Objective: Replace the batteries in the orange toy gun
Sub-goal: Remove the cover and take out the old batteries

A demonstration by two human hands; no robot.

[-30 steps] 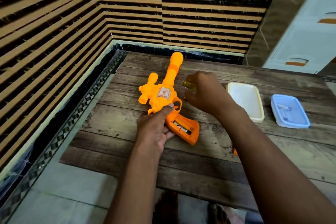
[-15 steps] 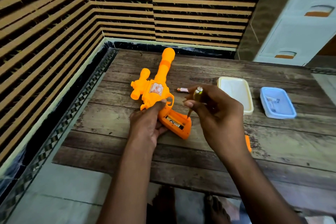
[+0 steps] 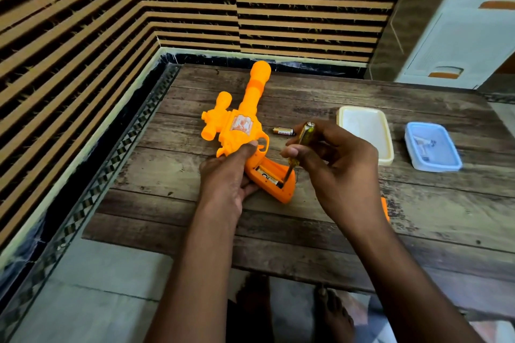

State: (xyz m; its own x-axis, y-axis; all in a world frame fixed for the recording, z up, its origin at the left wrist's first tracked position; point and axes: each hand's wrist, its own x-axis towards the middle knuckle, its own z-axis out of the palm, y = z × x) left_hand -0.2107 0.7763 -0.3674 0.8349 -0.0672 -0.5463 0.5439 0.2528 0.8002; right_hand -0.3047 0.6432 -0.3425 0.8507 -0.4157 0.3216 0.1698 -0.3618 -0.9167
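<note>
Pinching the screwdriver (image 3: 302,140) in my right hand (image 3: 338,164), I angle its tip down-left into the open grip, at the battery (image 3: 268,176) lying lengthwise there, while my left hand (image 3: 227,175) clasps the gun (image 3: 245,131) on the table (image 3: 418,203).

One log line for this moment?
left hand: holds gun | right hand: screwdriver tip in grip | battery: on table

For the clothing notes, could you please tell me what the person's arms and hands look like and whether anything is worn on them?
Both forearms are bare as far as the frame shows: no sleeves, gloves, watch or bracelets. The left hand and the right hand show no rings on the visible fingers. Fingernails are short and unpainted. No markings or bandages are visible.
</note>
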